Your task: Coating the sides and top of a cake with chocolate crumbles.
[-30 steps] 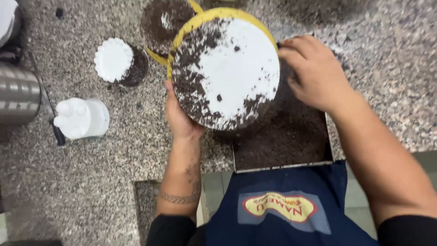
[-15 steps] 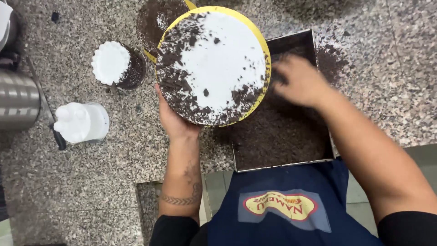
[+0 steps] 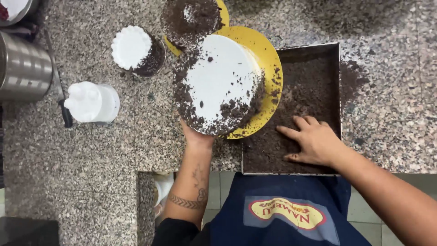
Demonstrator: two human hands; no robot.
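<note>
A round white-frosted cake (image 3: 221, 82) with dark chocolate crumbs on its rim and side sits on a yellow board (image 3: 268, 64), tilted toward the right. My left hand (image 3: 196, 135) is under the board's near edge and holds it up. My right hand (image 3: 312, 139) lies palm down, fingers spread, in the dark crumbs of a square metal tray (image 3: 318, 50), just right of the cake.
Behind the cake is a second crumb-covered cake (image 3: 191, 18) on a yellow board. A small white-topped cake (image 3: 134, 48), a white piping cup (image 3: 91, 102) and a steel canister (image 3: 22, 70) stand on the speckled granite counter (image 3: 91, 159) at left. Crumbs are spilled right of the tray.
My right hand left the cake's right side and dropped into the tray's crumbs. The cake now tilts more, showing the yellow board's right edge.
</note>
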